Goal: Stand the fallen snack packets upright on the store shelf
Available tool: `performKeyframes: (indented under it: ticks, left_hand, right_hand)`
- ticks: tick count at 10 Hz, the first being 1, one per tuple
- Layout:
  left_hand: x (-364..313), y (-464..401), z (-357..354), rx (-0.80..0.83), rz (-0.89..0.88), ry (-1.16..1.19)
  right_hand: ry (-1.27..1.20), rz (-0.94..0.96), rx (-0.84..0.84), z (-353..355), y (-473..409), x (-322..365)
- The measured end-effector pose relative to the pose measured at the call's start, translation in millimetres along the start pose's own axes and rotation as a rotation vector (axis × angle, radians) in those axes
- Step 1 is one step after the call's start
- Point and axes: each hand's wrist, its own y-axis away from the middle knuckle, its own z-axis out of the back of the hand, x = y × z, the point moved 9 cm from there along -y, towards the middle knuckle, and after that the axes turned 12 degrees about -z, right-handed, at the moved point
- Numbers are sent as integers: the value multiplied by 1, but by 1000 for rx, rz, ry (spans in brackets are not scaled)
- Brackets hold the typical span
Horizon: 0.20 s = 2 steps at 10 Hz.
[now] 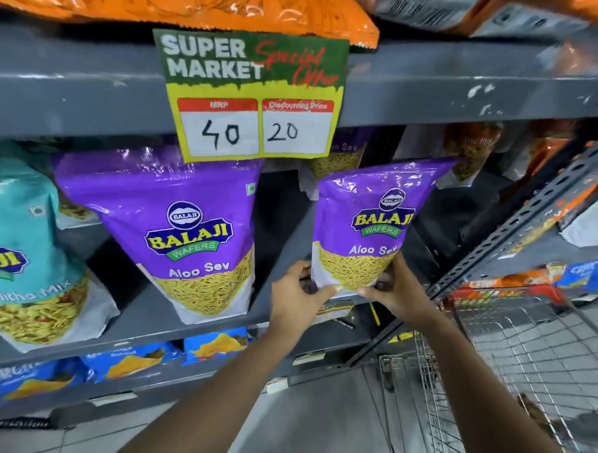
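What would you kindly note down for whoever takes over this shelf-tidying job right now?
Left hand and right hand grip the bottom corners of the right Aloo Sev packet at the shelf edge; it leans right.
The left Aloo Sev packet and teal Mitha Mix packet stand unheld, leaning slightly.
Left: straighten the held packet and let go.

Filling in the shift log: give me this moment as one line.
left hand + right hand: gripping base of purple Aloo Sev packet | packet: upright on shelf | second Aloo Sev packet: standing, untouched
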Motion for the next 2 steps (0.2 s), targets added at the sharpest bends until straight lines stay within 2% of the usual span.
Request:
performKeyframes:
  ticks: [1, 2]
  left_hand:
    - [-2, 5, 0, 5, -18, 41]
    - [-5, 18, 10, -41, -32, 98]
  right_hand:
    - [-50, 22, 15, -1, 5, 2]
    - [-190, 34, -158, 11, 25, 10]
